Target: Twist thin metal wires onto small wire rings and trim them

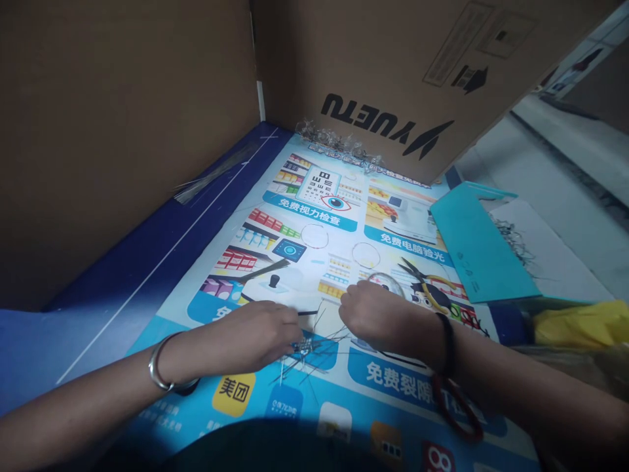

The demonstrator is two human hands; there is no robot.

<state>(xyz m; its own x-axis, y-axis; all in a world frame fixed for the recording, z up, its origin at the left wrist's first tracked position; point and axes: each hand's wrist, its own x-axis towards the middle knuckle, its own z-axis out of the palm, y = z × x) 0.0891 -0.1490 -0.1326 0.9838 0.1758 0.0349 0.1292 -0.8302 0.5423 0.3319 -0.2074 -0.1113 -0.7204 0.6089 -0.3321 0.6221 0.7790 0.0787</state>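
- the left hand point(263, 335) curls at the thin wires point(308, 351); its hold is unclear
- the right hand point(376, 314) curls, contents hidden
- light pinches likely avoid kinks

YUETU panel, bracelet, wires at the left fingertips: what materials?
YUETU panel: likely cardboard, matte; plain brown face, black print.
Bracelet: probably polished metal; silvery, bright highlights.
Wires: metal by their thin, stiff-looking strands, though plastic is possible; finish unclear.

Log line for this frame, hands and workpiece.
left hand: at wire bundle | right hand: fist closed, right of bundle | pliers: on printed sheet, beyond right hand
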